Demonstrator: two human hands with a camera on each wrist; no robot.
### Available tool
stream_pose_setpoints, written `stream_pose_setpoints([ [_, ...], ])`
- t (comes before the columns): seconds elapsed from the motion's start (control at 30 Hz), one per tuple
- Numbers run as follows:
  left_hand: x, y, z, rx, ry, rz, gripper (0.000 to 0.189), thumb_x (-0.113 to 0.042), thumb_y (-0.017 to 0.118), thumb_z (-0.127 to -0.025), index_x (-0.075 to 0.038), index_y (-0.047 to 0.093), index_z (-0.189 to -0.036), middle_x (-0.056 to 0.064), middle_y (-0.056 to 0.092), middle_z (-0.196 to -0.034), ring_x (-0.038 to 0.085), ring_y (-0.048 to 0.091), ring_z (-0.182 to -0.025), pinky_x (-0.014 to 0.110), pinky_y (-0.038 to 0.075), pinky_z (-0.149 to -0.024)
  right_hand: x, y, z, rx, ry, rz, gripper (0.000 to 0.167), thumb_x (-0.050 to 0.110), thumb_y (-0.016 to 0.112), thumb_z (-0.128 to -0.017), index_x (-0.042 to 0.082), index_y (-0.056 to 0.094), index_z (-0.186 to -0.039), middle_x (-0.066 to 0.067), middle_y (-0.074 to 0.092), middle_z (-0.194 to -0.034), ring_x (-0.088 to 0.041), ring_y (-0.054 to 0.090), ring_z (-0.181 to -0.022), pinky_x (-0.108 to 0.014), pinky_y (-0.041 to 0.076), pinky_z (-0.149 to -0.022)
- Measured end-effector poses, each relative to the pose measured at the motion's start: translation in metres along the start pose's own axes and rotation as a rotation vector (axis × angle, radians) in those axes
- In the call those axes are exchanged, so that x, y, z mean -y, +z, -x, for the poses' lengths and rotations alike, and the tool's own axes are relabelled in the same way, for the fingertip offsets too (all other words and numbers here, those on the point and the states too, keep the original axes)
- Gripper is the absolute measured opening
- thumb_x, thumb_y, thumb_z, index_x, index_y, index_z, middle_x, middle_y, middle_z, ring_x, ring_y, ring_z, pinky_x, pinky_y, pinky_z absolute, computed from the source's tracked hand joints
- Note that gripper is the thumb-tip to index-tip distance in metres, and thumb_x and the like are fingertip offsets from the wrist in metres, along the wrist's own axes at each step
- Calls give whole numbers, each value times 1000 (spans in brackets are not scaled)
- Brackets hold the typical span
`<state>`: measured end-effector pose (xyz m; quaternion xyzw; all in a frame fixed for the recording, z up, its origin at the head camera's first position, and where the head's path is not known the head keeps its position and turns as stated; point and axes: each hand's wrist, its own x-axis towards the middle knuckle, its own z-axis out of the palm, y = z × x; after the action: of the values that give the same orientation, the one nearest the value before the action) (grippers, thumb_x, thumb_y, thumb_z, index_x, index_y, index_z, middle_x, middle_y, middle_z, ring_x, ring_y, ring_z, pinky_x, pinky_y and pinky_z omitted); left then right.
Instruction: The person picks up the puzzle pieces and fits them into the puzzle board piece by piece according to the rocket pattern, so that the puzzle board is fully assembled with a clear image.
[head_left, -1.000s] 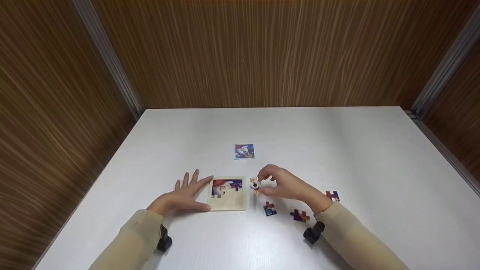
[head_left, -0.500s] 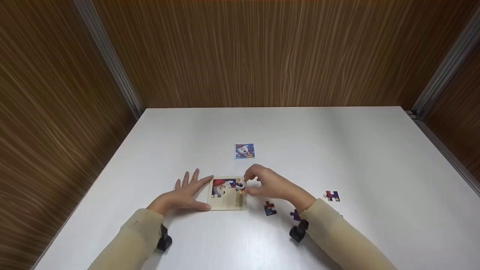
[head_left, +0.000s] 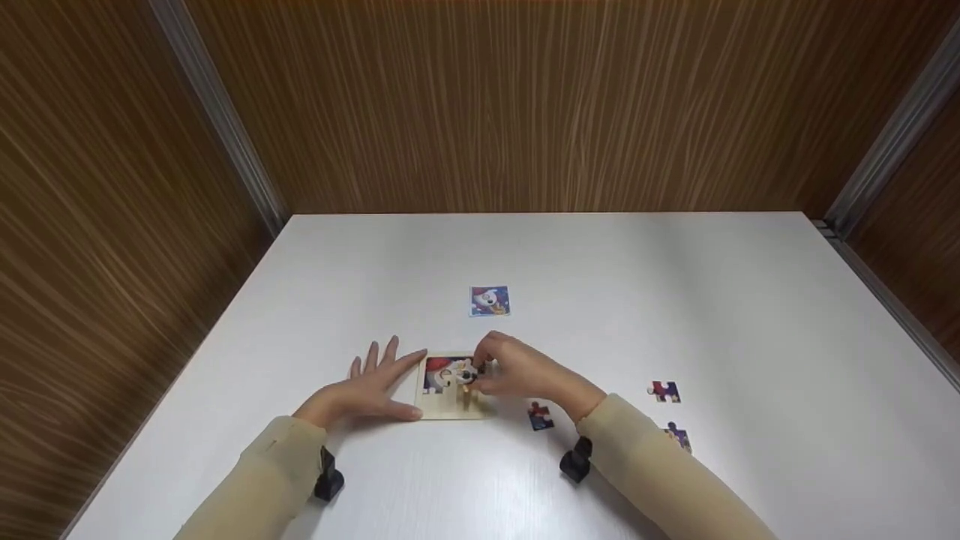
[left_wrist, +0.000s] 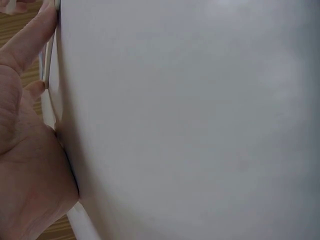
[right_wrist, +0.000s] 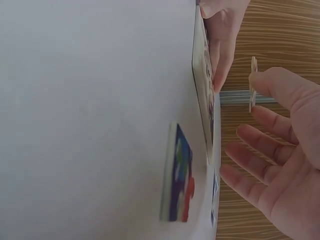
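Observation:
My right hand (head_left: 517, 369) pinches a jigsaw piece (head_left: 466, 376) between thumb and fingertips, over the right part of a square wooden puzzle tray (head_left: 439, 409). In the right wrist view that piece (right_wrist: 252, 102) stands out edge-on, held up off the tray, while the other fingers spread loosely. Joined pieces (head_left: 435, 377) with a red and white picture fill the tray's upper left; bare wood shows along its bottom. My left hand (head_left: 364, 391) lies with fingers spread, its thumb and index fingertips at the tray's left edge. The left wrist view mostly shows the white tabletop.
A small picture card (head_left: 489, 301) of a white cartoon animal lies beyond the tray. Loose jigsaw pieces lie to the right: one near the tray (head_left: 539, 416), another farther off (head_left: 664, 391), and a third (head_left: 677, 436) partly behind the right sleeve. A wood-grain panel (head_left: 525, 105) rises behind the table.
My right hand has carried the jigsaw piece leftward, from beside the tray to over it. The right forearm now covers one loose piece and uncovers another. The left hand stays put.

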<state>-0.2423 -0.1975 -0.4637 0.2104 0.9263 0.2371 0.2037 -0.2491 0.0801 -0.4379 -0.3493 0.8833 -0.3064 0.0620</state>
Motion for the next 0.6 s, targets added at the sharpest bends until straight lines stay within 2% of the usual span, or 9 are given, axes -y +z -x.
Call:
stream_pose_setpoints([
  [0.23, 0, -2, 3, 10, -1, 9, 96, -59, 68, -73, -30, 18, -149, 20, -19, -151, 41, -25, -132, 61, -15, -101, 2, 5, -7, 21, 19, 90, 28, 21, 73, -79, 2, 62, -97, -3, 55, -98, -16, 52, -86, -32, 47, -78],
  [0.6, -1, -1, 2, 17, 3, 33, 96, -59, 69, -72, -31, 18, -149, 19, -19, -151, 41, -26, -132, 61, -14, -101, 5, 11, -15, 47, 54, 200, 32, 30, 75, -77, 5, 63, -95, -2, 55, -95, -17, 49, -88, -33, 47, -79],
])
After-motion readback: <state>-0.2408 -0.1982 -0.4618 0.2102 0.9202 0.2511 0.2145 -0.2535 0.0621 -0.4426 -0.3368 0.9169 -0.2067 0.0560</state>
